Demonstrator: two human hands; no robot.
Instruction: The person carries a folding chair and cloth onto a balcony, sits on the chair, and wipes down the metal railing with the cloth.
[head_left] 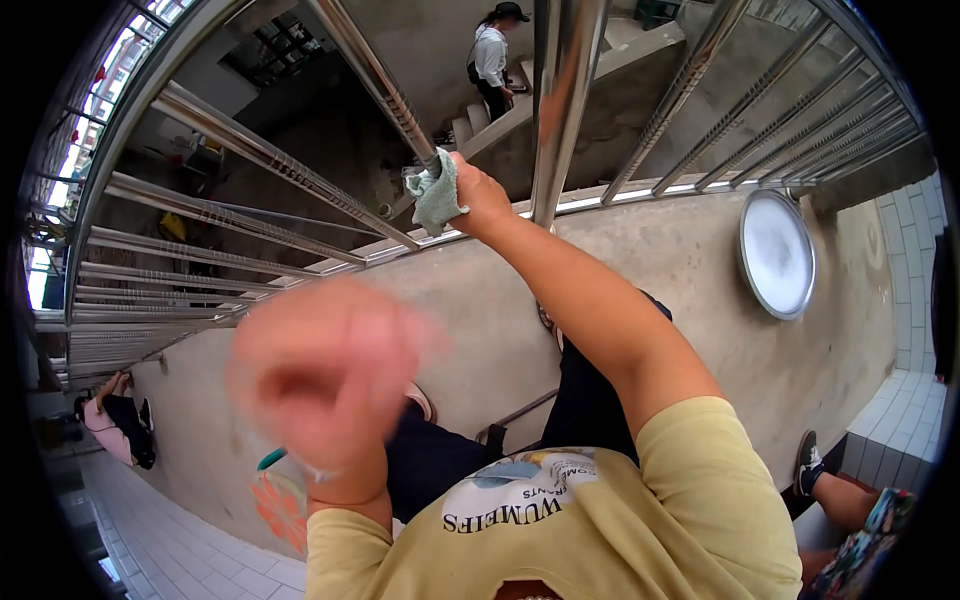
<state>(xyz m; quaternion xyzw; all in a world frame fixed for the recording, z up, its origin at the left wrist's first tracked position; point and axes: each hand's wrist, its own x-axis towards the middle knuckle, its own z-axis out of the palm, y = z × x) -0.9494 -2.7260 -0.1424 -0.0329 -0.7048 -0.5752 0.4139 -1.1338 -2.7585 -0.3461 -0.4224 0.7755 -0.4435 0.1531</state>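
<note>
A pale green cloth [437,200] is wrapped around the lower part of a shiny metal railing bar [375,75]. My right hand [482,197] grips the cloth against that bar, its fingers closed and partly hidden behind the cloth. Nearer to the camera, my left hand [325,365] is raised over my lap on the left and strongly smeared by motion. Its fingers cannot be made out clearly, nor whether anything is in them. It touches neither the cloth nor the railing that I can see.
Railing bars [240,140] curve across the front and left. A round metal basin lid or tray [777,255] leans at the right. A person [490,55] stands below beyond the railing; another [115,420] crouches far left. Someone's leg [840,500] shows at lower right.
</note>
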